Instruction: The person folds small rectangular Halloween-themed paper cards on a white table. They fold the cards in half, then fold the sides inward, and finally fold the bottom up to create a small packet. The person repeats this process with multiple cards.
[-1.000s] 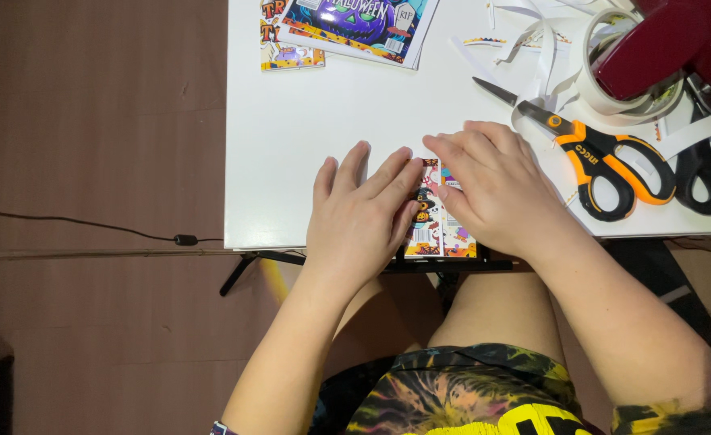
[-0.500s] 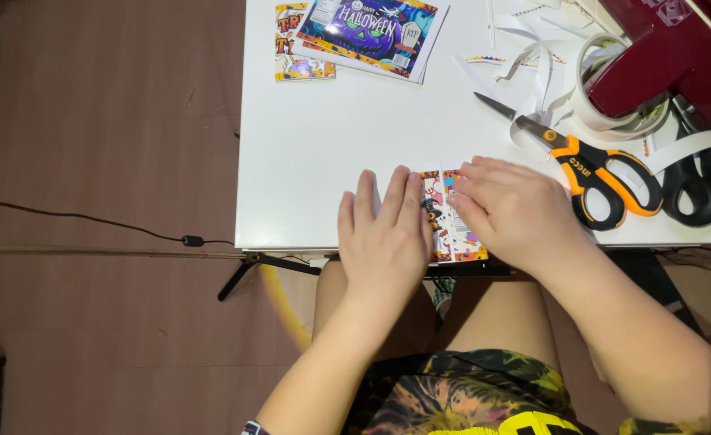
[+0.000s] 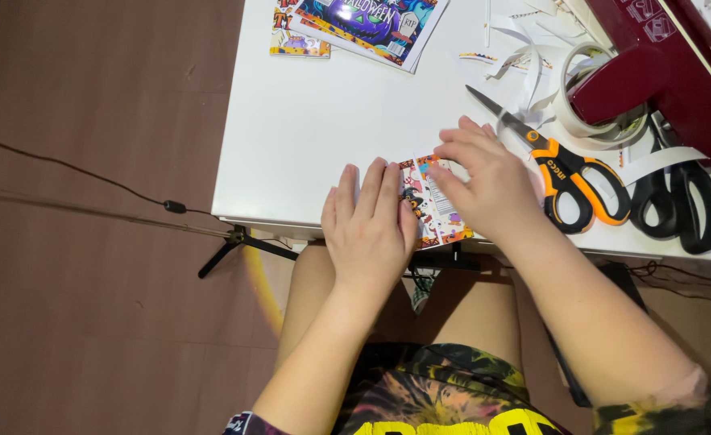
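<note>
At the near edge of the white table [image 3: 315, 137], a small colourful printed card [image 3: 432, 211] lies flat, and both hands are pressed onto it. Only a middle strip of the card shows between them; its left part is under the left hand [image 3: 371, 221] and its upper right corner is under the right hand [image 3: 488, 181], so the full outline and the picture printed on it cannot be made out. The left hand lies palm down with its fingers straight and close together, flat on the card and table, grasping nothing. The right hand is arched over the card with fingertips bearing down on its top edge; its thumb side is turned away, so whether it pinches the edge or merely presses it cannot be told. Just beside the right hand lie orange-handled scissors [image 3: 561, 173], their blades closed and pointing up-left, the handle loops near the wrist. Black-handled scissors [image 3: 686, 205] sit further right, partly under a white paper strip [image 3: 653, 163]. A roll of white tape [image 3: 589, 105] and a dark red box [image 3: 661, 72] stand behind, the box cut off by the upper right corner. Curled paper trimmings [image 3: 524, 56] are scattered near them. Printed sheets [image 3: 363, 24] at the far edge are cut off by the top. Below the table, bare knees and a patterned shirt fill the bottom.
</note>
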